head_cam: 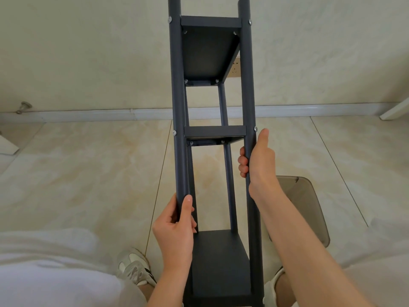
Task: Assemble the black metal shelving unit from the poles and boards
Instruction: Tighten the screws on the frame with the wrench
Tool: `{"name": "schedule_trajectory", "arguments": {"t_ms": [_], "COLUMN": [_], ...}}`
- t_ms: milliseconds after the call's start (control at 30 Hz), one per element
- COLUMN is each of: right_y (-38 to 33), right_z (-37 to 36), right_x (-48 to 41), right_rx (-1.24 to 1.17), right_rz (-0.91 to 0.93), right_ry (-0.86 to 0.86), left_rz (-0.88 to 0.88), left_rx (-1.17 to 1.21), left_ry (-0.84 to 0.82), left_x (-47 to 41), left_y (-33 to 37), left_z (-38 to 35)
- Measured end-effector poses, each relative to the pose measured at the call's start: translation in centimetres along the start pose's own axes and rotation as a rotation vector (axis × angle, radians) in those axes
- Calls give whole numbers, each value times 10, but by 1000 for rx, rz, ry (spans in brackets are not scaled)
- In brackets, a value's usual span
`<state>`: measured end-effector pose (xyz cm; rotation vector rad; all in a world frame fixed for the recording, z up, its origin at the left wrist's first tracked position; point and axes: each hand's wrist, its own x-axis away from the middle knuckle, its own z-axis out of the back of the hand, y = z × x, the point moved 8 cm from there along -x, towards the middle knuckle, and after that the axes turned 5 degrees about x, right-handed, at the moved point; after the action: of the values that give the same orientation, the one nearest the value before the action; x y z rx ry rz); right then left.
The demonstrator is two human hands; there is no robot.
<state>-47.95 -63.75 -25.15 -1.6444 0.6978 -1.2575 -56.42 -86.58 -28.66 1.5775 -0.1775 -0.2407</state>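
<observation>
A: Where is the shelf unit (215, 130) right now?

B: Held up in front of the person. Its long axis runs from the lap out and up toward the wall, so the far end is well away from both hands.

A: And the hands?

B: Each is curled round 1 of the 2 front poles. The left hand (174, 227) wraps the left pole (179, 151) low down, just above the nearest board (219, 262), with the thumb laid over the front. The right hand (259, 165) grips the right pole (246, 85) higher up, just below the middle board. Its fingers hook round the inner side, and the thumb stretches straight up the pole toward a screw (255, 129).

A: Which hand is closer to the unit's middle?

B: The right. The left sits nearer the person's end. Most of the length, including the far board (208, 52), lies beyond both grips.

A: How far along does it look?

B: I count 3 boards between 4 poles, with silver screws at every joint I can see, so I judge it close to done. The near end is cut off, so I cannot tell what is there.

A: What does the next move turn on?

B: Probably standing it up or turning it. With both grips on the near half, the far end would swing wide. A stool (305, 207) right of the unit and a shoe (135, 267) left of it sit near where the near end might come down.
</observation>
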Motion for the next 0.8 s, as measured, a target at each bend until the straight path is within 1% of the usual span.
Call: {"name": "schedule_trajectory", "arguments": {"t_ms": [133,233,333,400,467,533,600,633,667,700,733,800], "right_y": [-2,-1,1,5,11,17,21,22,22,21,19,14], "right_z": [-4,-9,-15,-16,-16,-17,-21,-24,-27,-30,-32,-35], "right_x": [3,7,9,10,9,8,5,5,5,5,7,13], "right_rx": [-51,-85,-124,-104,-81,-70,-87,-106,-120,-125,-125,-138], "right_rz": [75,127,178,216,245,258,255,253,259,275,300,351], "right_ry": [19,34,41,73,102,119,113,105,98,91,82,71], "left_rz": [-20,-23,54,121,151,73,-141,-264,-364,-425,-436,-353], "left_rx": [7,-66,-105,-149,-198,-267,-277,-249,-212,-177,-152,-113], "left_ry": [17,12,-29,-72,-87,-43,36,47,15,-56,-157,-391], "left_x": [-12,-23,-34,-40,-45,-50,-55,-57,-58,-60,-62,-61], "left_y": [2,1,-4,-3,8,33,74,95,115,131,144,160], "left_z": [2,2,-3,-9,-14,-16,-17,-21,-29,-42,-59,-100]}}
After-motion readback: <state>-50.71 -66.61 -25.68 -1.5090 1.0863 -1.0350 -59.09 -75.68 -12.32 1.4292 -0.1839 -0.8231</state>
